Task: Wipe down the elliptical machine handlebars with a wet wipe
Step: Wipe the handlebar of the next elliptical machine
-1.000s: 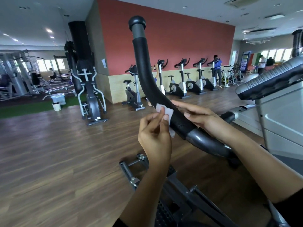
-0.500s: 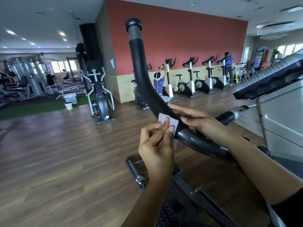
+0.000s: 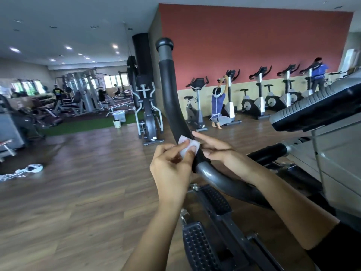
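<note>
A curved black elliptical handlebar (image 3: 170, 90) rises from a grey metal arm (image 3: 220, 178) to a round end cap at the top. A small white wet wipe (image 3: 186, 146) lies against the lower end of the black foam grip. My left hand (image 3: 172, 173) presses the wipe to the grip with its fingertips, thumb on the near side. My right hand (image 3: 220, 153) rests on the far side of the handlebar with fingers stretched out, fingertips near the wipe.
The elliptical's console (image 3: 316, 108) juts in at right, its pedals (image 3: 199, 249) below my arms. Another elliptical (image 3: 148, 114) stands on the wood floor ahead. Exercise bikes (image 3: 254, 98) line the red wall, with people there. A bin (image 3: 116, 123) and a white item (image 3: 29, 169) are on the floor at left.
Both hands and the wipe have slid down the grip to its lower end near the grey arm. My view has swung left, showing more of the gym floor.
</note>
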